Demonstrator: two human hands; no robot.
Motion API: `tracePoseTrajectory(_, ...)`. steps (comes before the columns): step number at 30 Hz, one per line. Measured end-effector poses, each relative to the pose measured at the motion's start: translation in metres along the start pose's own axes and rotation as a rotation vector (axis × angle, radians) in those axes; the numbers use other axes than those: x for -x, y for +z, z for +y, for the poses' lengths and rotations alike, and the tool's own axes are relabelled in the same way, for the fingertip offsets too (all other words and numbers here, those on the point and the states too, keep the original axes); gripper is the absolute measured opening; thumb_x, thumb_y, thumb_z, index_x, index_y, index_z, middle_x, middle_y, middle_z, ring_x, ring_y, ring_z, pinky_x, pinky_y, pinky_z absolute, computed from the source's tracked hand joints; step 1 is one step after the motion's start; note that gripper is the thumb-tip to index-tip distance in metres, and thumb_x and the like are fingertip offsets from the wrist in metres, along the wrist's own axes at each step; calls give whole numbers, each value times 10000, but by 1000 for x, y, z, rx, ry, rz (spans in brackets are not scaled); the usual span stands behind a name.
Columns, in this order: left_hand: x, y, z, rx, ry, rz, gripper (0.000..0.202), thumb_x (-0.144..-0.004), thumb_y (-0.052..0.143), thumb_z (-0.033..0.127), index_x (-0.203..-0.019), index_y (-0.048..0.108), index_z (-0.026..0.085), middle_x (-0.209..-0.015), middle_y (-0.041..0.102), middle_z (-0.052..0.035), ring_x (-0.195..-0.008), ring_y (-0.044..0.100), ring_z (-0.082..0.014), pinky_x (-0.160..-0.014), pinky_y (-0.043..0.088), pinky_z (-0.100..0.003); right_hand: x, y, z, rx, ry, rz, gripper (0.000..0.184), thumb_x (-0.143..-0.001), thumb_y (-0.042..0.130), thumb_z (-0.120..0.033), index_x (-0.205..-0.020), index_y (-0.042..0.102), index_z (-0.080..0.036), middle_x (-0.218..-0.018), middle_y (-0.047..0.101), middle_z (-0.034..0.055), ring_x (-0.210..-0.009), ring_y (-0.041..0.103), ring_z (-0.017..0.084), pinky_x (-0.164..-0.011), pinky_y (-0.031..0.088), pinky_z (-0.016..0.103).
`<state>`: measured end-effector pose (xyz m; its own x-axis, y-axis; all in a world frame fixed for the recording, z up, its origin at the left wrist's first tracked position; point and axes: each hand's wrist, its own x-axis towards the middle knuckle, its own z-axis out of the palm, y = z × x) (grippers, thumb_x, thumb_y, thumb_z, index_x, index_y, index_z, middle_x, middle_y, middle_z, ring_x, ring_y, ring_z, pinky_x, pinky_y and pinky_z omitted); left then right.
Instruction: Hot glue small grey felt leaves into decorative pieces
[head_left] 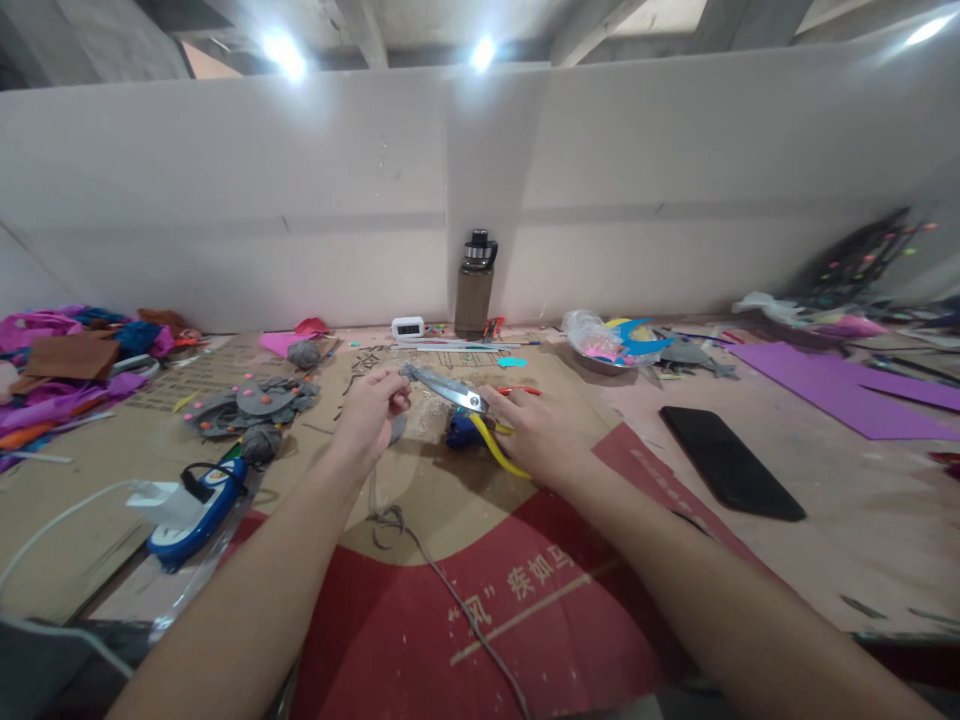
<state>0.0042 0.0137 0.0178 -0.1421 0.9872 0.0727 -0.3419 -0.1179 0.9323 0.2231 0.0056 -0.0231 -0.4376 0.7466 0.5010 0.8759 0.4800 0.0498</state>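
Observation:
My right hand (525, 425) grips a pair of scissors (450, 392), its steel blades pointing left toward my left hand. A yellow curved handle and a red one show around the right fingers. My left hand (373, 405) is closed in a pinch near the blade tips, on a grey yarn (373, 490) that hangs below it. A small grey tuft (409, 371) shows at the blade tips. The yarn loops on the cardboard (442, 520) and runs toward the front edge. Behind the scissors lies a dark blue object (463, 430), partly hidden.
At left are a blue power strip (196, 515) with a white plug, grey felt pieces (259, 400), yarn balls (261, 443) and colourful scraps (71, 355). A bottle (475, 290) and small clock (408, 328) stand behind. Right: a bowl (611, 365), phone (727, 460), purple sheets (832, 385).

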Motion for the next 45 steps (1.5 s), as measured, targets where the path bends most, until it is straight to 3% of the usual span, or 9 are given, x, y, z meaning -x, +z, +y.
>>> tracePoseTrajectory(11,-3,-3,-1,40,-33,10,148,-525,656,97,-534,510,125,-556,484,27,-460,379,-26,-428,305,-152,0,-8,-6,66,5,-46,395,-938,375,-312,-1297,526,-249,-961,670,84,-780,596,192,-642,297,304)
tracePoseTrajectory(15,-3,-3,-2,36,-37,14,137,-527,642,86,-522,512,126,-542,477,29,-457,377,-29,-424,303,-152,-1,-10,-7,62,7,-100,408,-933,384,-321,-1312,514,-243,-965,673,92,-789,596,199,-641,306,303)
tracePoseTrajectory(25,-2,-1,-1,24,-48,53,167,-571,708,159,-567,544,121,-531,499,26,-444,389,-35,-436,328,-169,3,-6,-8,48,26,-73,415,-907,421,-290,-1303,530,-231,-950,686,102,-758,613,208,-640,340,299)
tracePoseTrajectory(32,-2,-3,-2,-34,-28,22,196,-586,745,209,-604,578,108,-558,511,21,-457,394,-26,-451,321,-157,3,4,-5,-307,177,15,372,-856,516,-298,-1213,605,-245,-956,713,80,-831,639,215,-692,436,286)
tracePoseTrajectory(35,-2,-2,-2,-41,-8,14,183,-589,747,211,-626,598,110,-549,490,32,-453,379,-27,-448,314,-158,1,3,-4,-434,176,69,369,-829,553,-270,-1192,604,-225,-1004,704,79,-886,630,216,-745,454,293)
tracePoseTrajectory(45,2,3,-1,17,-16,-68,119,-559,699,125,-666,648,115,-542,467,38,-473,370,-38,-460,303,-173,1,0,-4,-351,76,15,476,-791,543,-197,-1264,501,-225,-1101,596,104,-958,581,219,-787,454,310)
